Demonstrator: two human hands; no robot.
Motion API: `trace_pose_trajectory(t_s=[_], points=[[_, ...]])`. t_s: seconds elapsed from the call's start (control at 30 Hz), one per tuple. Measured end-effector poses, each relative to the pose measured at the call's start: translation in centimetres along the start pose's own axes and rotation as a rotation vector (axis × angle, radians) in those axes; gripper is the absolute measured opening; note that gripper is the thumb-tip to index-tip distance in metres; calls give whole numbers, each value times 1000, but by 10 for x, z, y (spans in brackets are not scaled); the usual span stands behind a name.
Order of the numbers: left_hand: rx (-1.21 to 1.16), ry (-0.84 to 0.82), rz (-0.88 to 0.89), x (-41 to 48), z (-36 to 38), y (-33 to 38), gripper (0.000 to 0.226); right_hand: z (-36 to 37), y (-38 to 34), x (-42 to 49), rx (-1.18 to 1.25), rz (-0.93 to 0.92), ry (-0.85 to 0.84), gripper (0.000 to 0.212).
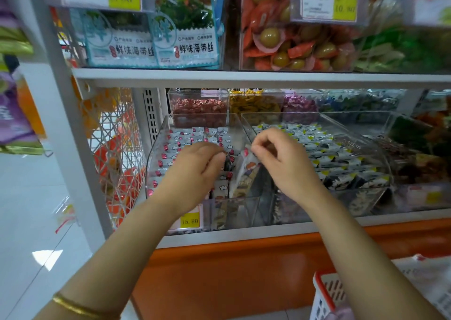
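The right hand [280, 158] is pinching the top end of a long, narrow white snack packet with a cartoon print [245, 173]. Its grip is narrow, thumb and forefinger closing on the wrapper, and the packet is standing almost upright at the 3 o'clock side of a clear plastic bin [156, 149] on the lower white shelf [244, 77]. The left hand [195, 168] is resting at 9 o'clock from this packet. Its fingers are curling down onto the rows of small white packets with pink marks [175, 146] that are filling the bin, but I cannot tell if its grip is holding one. A second clear bin with yellow-marked packets [341, 153] is standing just beside, at 3 o'clock. A yellow price label [189, 221] is sitting on the bin front at 6 o'clock, and a red and white plastic basket [327, 295] is showing at 5 o'clock.
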State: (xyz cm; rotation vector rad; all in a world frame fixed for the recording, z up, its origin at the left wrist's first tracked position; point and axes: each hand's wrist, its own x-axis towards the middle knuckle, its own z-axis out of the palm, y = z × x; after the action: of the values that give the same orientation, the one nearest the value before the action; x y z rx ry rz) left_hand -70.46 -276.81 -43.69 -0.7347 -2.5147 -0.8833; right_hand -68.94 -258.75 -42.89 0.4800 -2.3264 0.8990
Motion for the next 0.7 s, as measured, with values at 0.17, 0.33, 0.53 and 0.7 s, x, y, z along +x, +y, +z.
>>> trace_pose_trajectory(t_s=[0.17, 0.33, 0.53, 0.7], points=[[-294, -199, -49, -12, -8, 13, 32, -2, -11, 1, 300, 114, 209, 18], [-520, -69, -235, -11, -17, 5, 15, 4, -14, -1, 688, 370, 210, 15], [-670, 43, -301, -9, -14, 3, 20, 7, -15, 1, 1110, 573, 140, 11], [-1071, 79, -401, -6, -12, -1, 33, 6, -11, -1, 1268, 651, 176, 9]])
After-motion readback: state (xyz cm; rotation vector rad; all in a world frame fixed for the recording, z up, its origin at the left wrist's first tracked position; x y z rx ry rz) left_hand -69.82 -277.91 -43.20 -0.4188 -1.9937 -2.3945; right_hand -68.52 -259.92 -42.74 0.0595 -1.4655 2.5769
